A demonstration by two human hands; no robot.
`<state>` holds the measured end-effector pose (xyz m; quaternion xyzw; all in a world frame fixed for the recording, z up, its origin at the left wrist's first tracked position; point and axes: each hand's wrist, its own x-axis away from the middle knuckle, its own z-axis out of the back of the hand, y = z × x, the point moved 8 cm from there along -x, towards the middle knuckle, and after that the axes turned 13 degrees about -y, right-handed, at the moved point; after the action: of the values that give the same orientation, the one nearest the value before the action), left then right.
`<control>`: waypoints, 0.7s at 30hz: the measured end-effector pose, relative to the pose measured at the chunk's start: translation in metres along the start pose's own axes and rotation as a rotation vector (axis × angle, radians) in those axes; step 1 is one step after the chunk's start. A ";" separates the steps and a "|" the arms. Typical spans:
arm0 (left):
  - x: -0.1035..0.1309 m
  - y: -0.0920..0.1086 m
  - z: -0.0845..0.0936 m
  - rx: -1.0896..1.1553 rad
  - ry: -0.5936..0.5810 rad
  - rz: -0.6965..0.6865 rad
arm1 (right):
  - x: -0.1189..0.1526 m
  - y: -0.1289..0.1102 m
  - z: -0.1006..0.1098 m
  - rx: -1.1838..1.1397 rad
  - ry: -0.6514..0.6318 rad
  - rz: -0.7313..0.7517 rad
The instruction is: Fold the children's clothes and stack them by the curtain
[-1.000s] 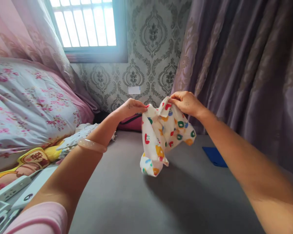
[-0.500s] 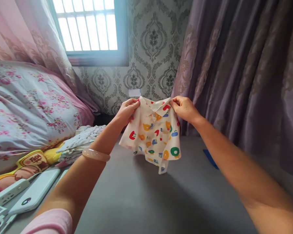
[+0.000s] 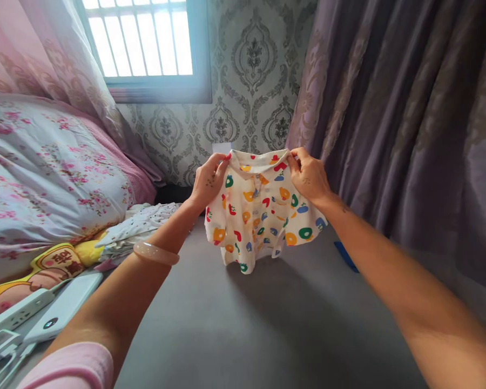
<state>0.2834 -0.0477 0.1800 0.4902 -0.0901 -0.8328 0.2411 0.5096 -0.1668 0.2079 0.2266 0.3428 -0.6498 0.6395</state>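
A small white short-sleeved shirt [image 3: 259,208] with a collar and a red, yellow, green and blue print hangs between my two hands. My left hand [image 3: 209,178] pinches it at the left end of the collar. At the collar's right end, my right hand [image 3: 309,174] grips the cloth between thumb and fingers. The front of the shirt hangs partly apart, so some of the inside shows. Its lower edge hangs close above the grey surface [image 3: 267,329]; whether it touches, I cannot tell.
Left of my arm lie folded clothes [image 3: 140,229], a yellow cartoon item [image 3: 60,259], a white power bank [image 3: 67,308] and a power strip [image 3: 18,313] with cables. Floral bedding [image 3: 52,178] is heaped behind them. A blue flat object [image 3: 345,256] lies by the purple curtain [image 3: 389,135].
Both hands have risen slightly in view and moved a little farther apart. The shirt has spread wider, its collar is stretched straighter, and its hem has swung.
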 end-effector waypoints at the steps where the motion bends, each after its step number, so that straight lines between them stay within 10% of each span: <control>1: 0.003 0.007 0.004 -0.079 0.003 -0.042 | 0.004 -0.002 0.003 0.050 0.004 0.026; 7: 0.022 0.043 0.032 -0.426 -0.032 -0.219 | 0.031 -0.011 0.023 0.292 -0.031 0.097; 21: 0.064 0.144 0.130 -0.321 -0.032 -0.336 | 0.087 -0.077 0.136 0.154 -0.036 0.202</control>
<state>0.1905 -0.2157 0.2516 0.4403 0.1223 -0.8726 0.1726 0.4458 -0.3292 0.2464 0.2970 0.2557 -0.6104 0.6884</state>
